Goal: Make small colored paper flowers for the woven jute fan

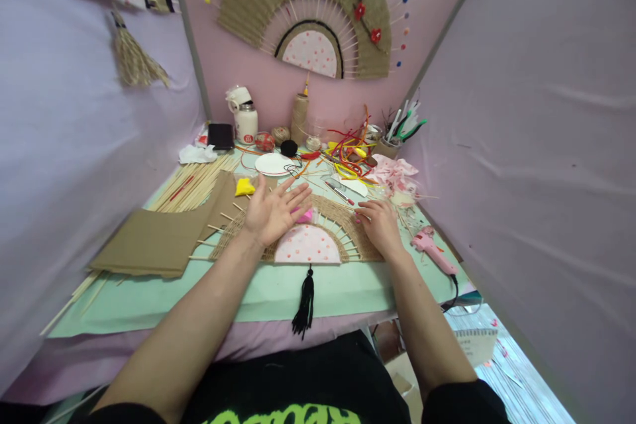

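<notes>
The person's left hand was palm up with fingers spread; the right hand was palm down, fingers bent. Both bare forearms reached forward.

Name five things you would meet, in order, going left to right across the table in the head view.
Pile of thin sticks, left hand, red-ended pen, right hand, pink glue gun.

The fan has rough brown string on thin wood sticks. Its tassel is black thread. The cardboard looks dull and smooth. The glue gun is smooth pink plastic. The walls are wrinkly cloth.
</notes>
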`<state>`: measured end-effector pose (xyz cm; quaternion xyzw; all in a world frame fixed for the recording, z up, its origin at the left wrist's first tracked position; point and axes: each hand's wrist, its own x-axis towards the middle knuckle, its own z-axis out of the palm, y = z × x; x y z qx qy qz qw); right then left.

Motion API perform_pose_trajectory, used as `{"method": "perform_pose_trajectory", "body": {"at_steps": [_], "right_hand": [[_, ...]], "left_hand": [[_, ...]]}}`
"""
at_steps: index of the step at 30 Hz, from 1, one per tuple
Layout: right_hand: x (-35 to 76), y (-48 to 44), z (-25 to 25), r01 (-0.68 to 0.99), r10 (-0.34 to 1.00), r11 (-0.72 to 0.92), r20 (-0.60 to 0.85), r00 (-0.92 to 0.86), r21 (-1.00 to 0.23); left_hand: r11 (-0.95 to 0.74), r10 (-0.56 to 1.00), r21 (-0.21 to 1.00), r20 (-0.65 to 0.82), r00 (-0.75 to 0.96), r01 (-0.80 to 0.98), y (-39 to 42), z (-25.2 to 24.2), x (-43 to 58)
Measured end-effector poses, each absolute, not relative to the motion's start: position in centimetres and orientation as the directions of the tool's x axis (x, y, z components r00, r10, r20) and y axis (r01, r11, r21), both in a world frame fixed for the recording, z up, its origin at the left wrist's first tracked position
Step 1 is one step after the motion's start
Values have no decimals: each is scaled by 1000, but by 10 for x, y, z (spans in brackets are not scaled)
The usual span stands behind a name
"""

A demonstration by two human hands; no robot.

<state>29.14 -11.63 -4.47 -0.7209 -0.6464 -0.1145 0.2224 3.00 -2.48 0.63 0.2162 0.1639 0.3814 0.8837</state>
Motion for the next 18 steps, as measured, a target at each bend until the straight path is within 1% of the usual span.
{"method": "perform_pose_trajectory", "body": {"at_steps": [5,12,18], "right_hand": [[282,-114,-43,976,900,-139,389,195,-168],[278,-116,-42,972,920,-183,322,222,-145],[278,-115,-46,972,921,-195,317,227,-129]], "left_hand": [[613,748,506,-128,651,-606,-25,8,29],[611,752,502,-128,646,-612,-26,8,29],[599,756,513,-110,645,-615,-26,8,29]]}}
